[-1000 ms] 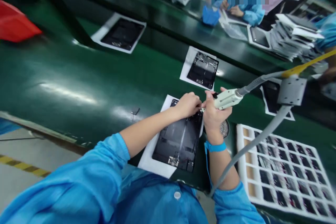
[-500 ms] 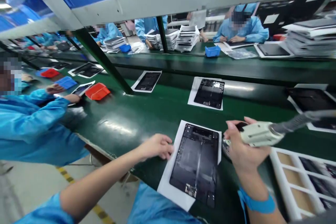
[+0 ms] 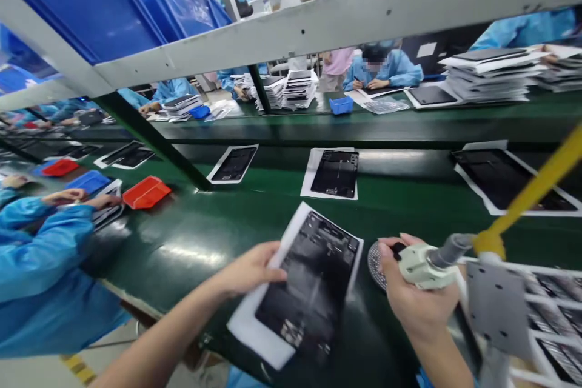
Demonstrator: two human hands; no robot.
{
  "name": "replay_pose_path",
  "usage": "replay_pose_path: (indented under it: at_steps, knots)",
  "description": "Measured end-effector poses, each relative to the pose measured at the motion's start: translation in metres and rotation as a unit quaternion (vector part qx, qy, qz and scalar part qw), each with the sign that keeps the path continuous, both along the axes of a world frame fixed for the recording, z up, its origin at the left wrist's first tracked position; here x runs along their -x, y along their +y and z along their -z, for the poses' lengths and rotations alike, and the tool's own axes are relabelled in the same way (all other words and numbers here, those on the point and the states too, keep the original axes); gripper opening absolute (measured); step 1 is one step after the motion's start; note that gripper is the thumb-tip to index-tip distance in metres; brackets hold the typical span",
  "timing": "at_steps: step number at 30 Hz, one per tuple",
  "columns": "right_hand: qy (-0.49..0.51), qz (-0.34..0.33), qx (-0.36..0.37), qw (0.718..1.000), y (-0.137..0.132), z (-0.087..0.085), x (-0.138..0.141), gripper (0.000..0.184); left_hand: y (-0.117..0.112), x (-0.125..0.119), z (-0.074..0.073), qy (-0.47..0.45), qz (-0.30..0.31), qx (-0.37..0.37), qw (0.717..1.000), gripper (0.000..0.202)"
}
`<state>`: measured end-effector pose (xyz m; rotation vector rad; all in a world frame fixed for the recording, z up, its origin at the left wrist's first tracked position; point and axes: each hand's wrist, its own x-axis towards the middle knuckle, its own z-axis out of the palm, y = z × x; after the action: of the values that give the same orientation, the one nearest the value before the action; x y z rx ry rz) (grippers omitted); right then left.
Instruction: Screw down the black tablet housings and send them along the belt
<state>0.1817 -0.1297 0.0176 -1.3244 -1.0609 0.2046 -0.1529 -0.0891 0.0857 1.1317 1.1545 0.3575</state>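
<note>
My left hand [image 3: 257,267] is closed on the left edge of a tablet back housing [image 3: 309,279] and the white sheet [image 3: 261,330] under it. The thumb lies on top, and the fingers are hidden beneath. The black housing shows its inner side and lies at a slant; its lower end is blurred. My right hand [image 3: 421,291] is wrapped round a pale electric screwdriver [image 3: 422,267] with a grey cable end; its tip is hidden. Just left of that hand sits a round metal screw dish [image 3: 376,265] with many small holes.
Other housings on white sheets [image 3: 335,173] lie along the green bench [image 3: 200,254]. At right are a compartment tray [image 3: 552,315], a grey bracket [image 3: 499,309] and a yellow strap [image 3: 539,185]. Left, a co-worker in blue [image 3: 40,267] sits beside a red bin [image 3: 146,192]. A shelf beam [image 3: 291,33] crosses above.
My left hand has gone from beside the sheet to gripping the housing and sheet, which have turned slightly. My right hand keeps the screwdriver. The camera view has shifted.
</note>
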Motion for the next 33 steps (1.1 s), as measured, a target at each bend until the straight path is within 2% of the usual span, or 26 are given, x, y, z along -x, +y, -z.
replay_pose_path:
  at_steps: [2, 4, 6, 7, 9, 11, 15, 18, 21, 23, 25, 28, 33]
  knots:
    - [0.006, -0.017, 0.001, 1.000, 0.002, -0.001, 0.001, 0.040, 0.047, 0.018, -0.016, 0.039, -0.028, -0.034, 0.998, 0.060]
    - [0.015, -0.035, -0.005, 0.999, 0.004, 0.001, 0.002, 0.038, 0.106, 0.032, -0.025, 0.087, -0.101, -0.092, 0.987, 0.057]
    - [0.009, -0.043, -0.030, 0.999, 0.007, 0.006, 0.002, 0.032, 0.166, 0.041, -0.027, 0.185, -0.205, -0.156, 0.948, 0.045]
    - [0.000, -0.041, -0.044, 0.998, 0.008, 0.008, 0.002, 0.029, 0.193, 0.043, -0.027, 0.215, -0.230, -0.178, 0.932, 0.040]
    - [-0.022, -0.032, -0.056, 0.998, 0.011, 0.014, 0.001, 0.023, 0.237, 0.044, -0.026, 0.264, -0.261, -0.214, 0.904, 0.031]
    - [-0.033, -0.032, -0.051, 0.998, 0.014, 0.017, -0.001, 0.022, 0.264, 0.046, -0.026, 0.301, -0.272, -0.243, 0.881, 0.024]
    - [-0.030, -0.036, -0.042, 0.998, 0.016, 0.013, -0.003, 0.022, 0.278, 0.043, -0.021, 0.368, -0.264, -0.303, 0.838, 0.027]
    - [-0.031, -0.042, -0.055, 0.997, 0.015, 0.006, 0.001, 0.021, 0.279, 0.016, -0.004, 0.386, -0.227, -0.341, 0.826, 0.031]
    - [-0.027, -0.055, -0.067, 0.996, 0.012, -0.001, 0.004, 0.020, 0.284, -0.028, 0.021, 0.378, -0.174, -0.331, 0.847, 0.032]
    - [-0.024, -0.056, -0.060, 0.996, 0.010, -0.002, 0.005, 0.019, 0.291, -0.055, 0.035, 0.373, -0.150, -0.291, 0.868, 0.040]
    - [-0.025, -0.050, -0.047, 0.997, 0.009, -0.002, 0.004, 0.018, 0.297, -0.074, 0.043, 0.369, -0.144, -0.242, 0.886, 0.046]
    - [-0.032, -0.046, -0.044, 0.997, 0.011, 0.001, 0.001, 0.018, 0.299, -0.084, 0.042, 0.354, -0.156, -0.191, 0.902, 0.039]
    - [-0.019, -0.030, -0.067, 0.997, 0.013, 0.006, -0.003, 0.021, 0.283, -0.092, 0.029, 0.263, -0.209, -0.173, 0.926, 0.033]
